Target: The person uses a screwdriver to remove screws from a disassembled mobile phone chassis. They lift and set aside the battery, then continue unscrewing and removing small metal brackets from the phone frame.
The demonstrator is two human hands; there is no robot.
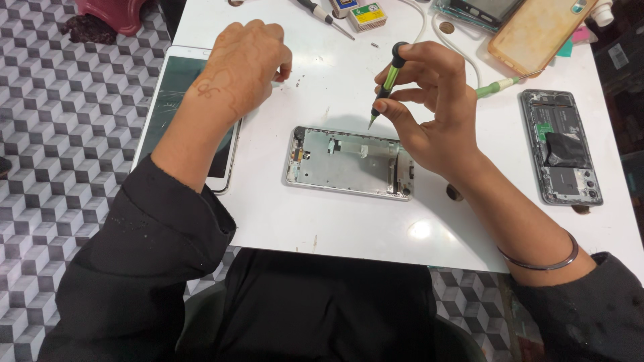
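Screwdriver (pixel 387 84) in right hand (pixel 436 114)

A phone repair bench: a white table (pixel 335 228) holds an opened phone frame (pixel 349 163) at centre, a stripped phone (pixel 562 147) at three o'clock, a spare screwdriver (pixel 325 16) at twelve, a tablet (pixel 176 100) at nine.

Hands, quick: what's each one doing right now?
Left hand: fingers curled down on the white table; whether it pinches anything cannot be told.
Right hand: closed on a green-and-black screwdriver, tip above the opened phone frame.
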